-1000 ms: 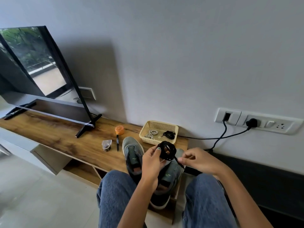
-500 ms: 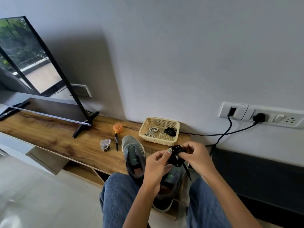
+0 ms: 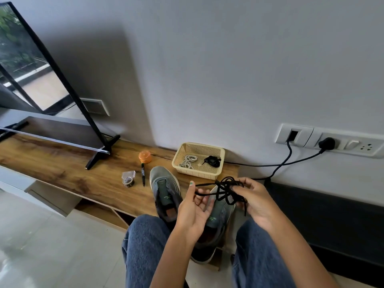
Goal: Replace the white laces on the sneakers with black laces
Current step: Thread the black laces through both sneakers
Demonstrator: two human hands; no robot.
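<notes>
While both laceless sneakers rest on the shelf, the left hand pinches one strand of the black lace and the right hand's curled fingers hold its tangle: untangling seems underway; next, find an end for threading.

The left hand hides much of the right sneaker, perhaps its eyelets

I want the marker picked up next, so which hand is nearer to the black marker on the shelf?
Left. The left hand is just right of the black marker, past the left sneaker. The right hand is farther right, over the other sneaker.
</notes>
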